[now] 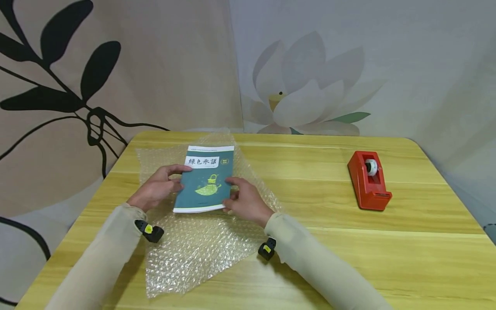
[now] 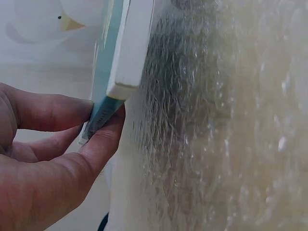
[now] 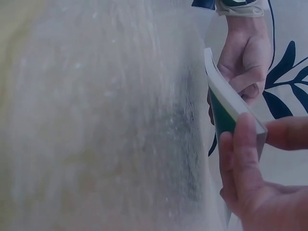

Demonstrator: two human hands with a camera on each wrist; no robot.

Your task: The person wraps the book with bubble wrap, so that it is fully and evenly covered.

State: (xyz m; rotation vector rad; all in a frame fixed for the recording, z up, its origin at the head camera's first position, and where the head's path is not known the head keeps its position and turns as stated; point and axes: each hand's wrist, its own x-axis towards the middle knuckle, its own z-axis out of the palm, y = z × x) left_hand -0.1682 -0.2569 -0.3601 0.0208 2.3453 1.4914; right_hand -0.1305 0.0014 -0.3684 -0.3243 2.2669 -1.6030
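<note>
A thin teal book (image 1: 205,183) with a white title box and a yellow-green picture on its cover is held between both hands, face up. My left hand (image 1: 156,187) pinches its left edge, thumb on one side and fingers on the other. At the right edge, toward the lower corner, my right hand (image 1: 248,200) pinches it the same way. Below lies a sheet of clear bubble wrap (image 1: 190,254), spread at an angle on the table. Both wrist views show a gap between the book (image 2: 108,62) and the wrap (image 3: 120,144).
A red tape dispenser (image 1: 370,181) with a roll of tape stands at the right of the wooden table (image 1: 310,172). Behind the table's far edge hangs a pale backdrop (image 1: 186,64) printed with leaves and a flower. Small black cameras (image 1: 149,230) sit on the wrists.
</note>
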